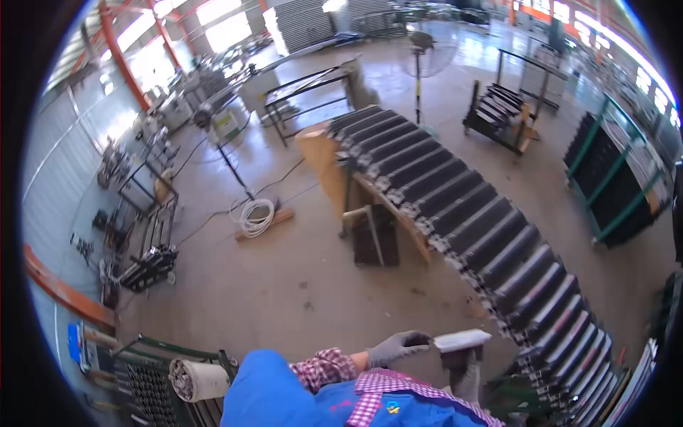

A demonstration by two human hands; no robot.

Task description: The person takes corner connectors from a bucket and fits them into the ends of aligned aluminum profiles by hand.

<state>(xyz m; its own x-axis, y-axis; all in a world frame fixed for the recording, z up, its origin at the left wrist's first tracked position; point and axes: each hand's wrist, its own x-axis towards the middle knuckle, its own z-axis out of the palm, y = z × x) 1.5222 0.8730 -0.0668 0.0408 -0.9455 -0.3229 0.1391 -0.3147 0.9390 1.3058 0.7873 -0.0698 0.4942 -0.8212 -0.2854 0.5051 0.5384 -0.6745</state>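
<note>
My left hand (398, 347), in a grey glove below a checked cuff, reaches across the front of my body. Its fingers stretch to the right and nothing shows in them. Just beyond the fingertips is a white, flat-topped piece (462, 339) whose kind I cannot make out. Under it is a blurred grey shape (466, 377). This may be my right hand in its glove, but its fingers cannot be made out. On the right a long row of dark bars (455, 199) lies side by side on a raised frame, curving away from me.
A bucket (203, 379) stands at my left beside a dark green rack. Ahead are a coiled white hose (255, 217), a cable on the floor and a dark panel (375, 237) under the row. A pedestal fan (420, 53), a loaded cart (501, 114) and a green-framed rack (619, 171) stand farther off.
</note>
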